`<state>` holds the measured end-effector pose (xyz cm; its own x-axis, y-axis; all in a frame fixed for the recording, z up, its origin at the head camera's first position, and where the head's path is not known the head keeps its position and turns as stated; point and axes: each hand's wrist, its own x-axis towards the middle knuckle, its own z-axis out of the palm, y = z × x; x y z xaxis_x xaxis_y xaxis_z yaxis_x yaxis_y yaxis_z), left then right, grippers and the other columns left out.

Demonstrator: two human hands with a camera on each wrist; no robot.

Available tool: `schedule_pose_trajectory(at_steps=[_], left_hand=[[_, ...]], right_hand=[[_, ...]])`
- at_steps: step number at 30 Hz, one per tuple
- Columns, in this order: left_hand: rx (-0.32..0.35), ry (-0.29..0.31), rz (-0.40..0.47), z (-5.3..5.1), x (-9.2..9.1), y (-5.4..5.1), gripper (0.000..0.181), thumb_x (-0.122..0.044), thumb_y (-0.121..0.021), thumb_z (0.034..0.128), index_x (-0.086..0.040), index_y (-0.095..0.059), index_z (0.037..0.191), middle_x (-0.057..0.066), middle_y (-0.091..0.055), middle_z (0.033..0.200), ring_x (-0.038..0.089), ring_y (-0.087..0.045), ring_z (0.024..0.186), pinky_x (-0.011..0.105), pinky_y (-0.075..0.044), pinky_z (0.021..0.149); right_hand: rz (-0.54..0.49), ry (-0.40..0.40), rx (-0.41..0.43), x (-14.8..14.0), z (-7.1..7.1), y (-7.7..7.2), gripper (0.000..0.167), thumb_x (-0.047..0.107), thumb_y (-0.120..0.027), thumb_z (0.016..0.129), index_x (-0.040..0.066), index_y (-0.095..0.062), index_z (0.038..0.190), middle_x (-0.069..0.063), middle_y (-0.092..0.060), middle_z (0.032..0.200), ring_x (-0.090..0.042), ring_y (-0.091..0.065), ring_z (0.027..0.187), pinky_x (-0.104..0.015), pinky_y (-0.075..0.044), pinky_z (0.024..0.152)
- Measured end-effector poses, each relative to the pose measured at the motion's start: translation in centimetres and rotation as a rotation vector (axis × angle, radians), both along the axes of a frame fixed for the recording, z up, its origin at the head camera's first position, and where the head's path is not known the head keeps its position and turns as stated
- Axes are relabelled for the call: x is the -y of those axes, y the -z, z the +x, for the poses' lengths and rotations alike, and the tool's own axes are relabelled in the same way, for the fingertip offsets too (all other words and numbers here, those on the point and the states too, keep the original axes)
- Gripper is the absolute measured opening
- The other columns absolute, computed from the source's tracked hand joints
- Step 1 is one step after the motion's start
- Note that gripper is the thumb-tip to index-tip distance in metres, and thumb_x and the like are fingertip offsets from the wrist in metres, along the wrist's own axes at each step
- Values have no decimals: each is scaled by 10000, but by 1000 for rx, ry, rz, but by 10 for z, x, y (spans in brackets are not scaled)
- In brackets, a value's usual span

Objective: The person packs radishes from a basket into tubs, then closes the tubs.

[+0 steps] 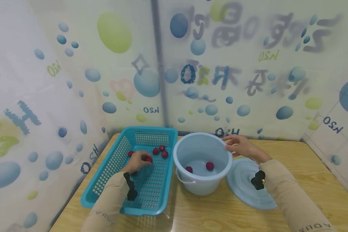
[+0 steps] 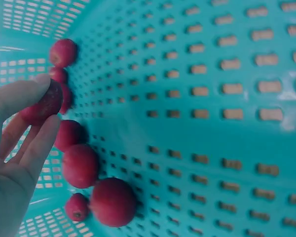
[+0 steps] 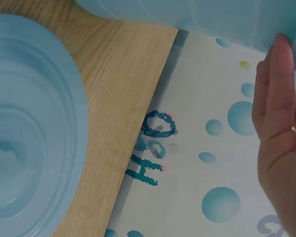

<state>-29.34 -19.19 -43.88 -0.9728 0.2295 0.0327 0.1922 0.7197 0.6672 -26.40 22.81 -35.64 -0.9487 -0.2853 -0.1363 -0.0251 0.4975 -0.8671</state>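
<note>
My left hand (image 1: 137, 162) pinches a small red apple (image 2: 42, 106) between thumb and fingers, inside the turquoise plastic basket (image 1: 170, 167). Several more red apples lie on the basket's floor, one of them a large apple (image 2: 113, 202) in the left wrist view. At the light blue bucket (image 1: 201, 187), my right hand (image 1: 243, 147) holds the far right rim. Its fingers lie along the outer wall, with the thumb at the rim. Inside the bucket are two apples, one near the middle (image 1: 209, 166) and one by the front wall (image 1: 188, 169).
A round light blue lid (image 1: 243, 190) lies on the wooden table (image 1: 185, 216), right of the bucket. The bucket's handle (image 1: 188, 182) hangs down at its front left. Behind the table, a printed sheet (image 1: 243, 83) with bubbles and letters covers the wall.
</note>
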Motion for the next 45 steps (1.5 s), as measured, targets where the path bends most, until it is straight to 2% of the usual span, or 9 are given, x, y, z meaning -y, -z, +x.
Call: schedule_pose_trajectory(at_steps=[4,7,12,17,24,28,32,41,45], left_hand=[[-36,48,45,4,1,-14,265,-40,-667,755,10,-628,1012,89,-622,954,254,-570,903,388,-482,757],[-24,30,76,8,0,-24,275,-74,-664,769,-12,-626,1035,100,-613,1019,294,-539,1002,433,-451,821],[-5,25,128,16,-3,-37,288,-126,-660,787,-59,-622,1064,83,-603,1067,274,-518,1039,452,-424,858],[-4,85,165,21,-10,-46,306,-160,-658,794,-68,-617,1083,63,-606,1065,231,-527,1005,407,-449,824],[-78,199,173,27,-25,-59,302,-150,-665,787,-79,-625,1078,77,-612,1064,239,-538,995,417,-455,821],[-86,225,188,31,-30,-65,305,-154,-658,795,-86,-617,1090,57,-611,1069,238,-531,1018,424,-441,845],[-89,214,206,34,-33,-71,304,-170,-656,800,-106,-613,1095,13,-610,1061,212,-525,1023,421,-431,853],[-96,211,315,43,-45,-82,306,-172,-663,796,-113,-620,1093,53,-589,1116,195,-544,992,345,-475,821],[-99,212,345,45,-52,-87,313,-146,-656,800,-88,-613,1104,61,-580,1127,199,-535,1002,352,-466,840]], right_hand=[[4,-1,5,0,0,0,482,212,-605,844,18,-442,1254,-183,-521,1047,-222,-583,810,-366,-525,684],[8,3,12,0,0,1,485,217,-607,842,28,-443,1256,-181,-515,1056,-226,-580,819,-367,-524,692],[8,3,11,-2,-1,3,487,228,-609,840,35,-445,1257,-181,-505,1069,-231,-572,832,-358,-524,692],[6,-2,5,-2,-1,3,495,236,-612,838,33,-444,1257,-186,-501,1072,-233,-573,831,-359,-524,693],[-7,-5,5,-1,0,2,494,225,-613,837,26,-444,1256,-186,-503,1056,-228,-581,813,-357,-525,689],[-11,-8,3,-1,0,2,494,219,-613,838,19,-441,1255,-185,-506,1045,-227,-587,805,-361,-525,686],[-7,-12,-2,-1,0,2,491,214,-608,841,16,-439,1257,-186,-505,1044,-227,-587,805,-360,-525,685],[4,-8,-6,1,2,-1,489,217,-602,846,9,-437,1256,-187,-510,1049,-222,-581,814,-357,-525,686],[2,-10,-10,1,3,-2,490,213,-600,847,2,-433,1257,-181,-514,1034,-219,-579,803,-357,-526,682]])
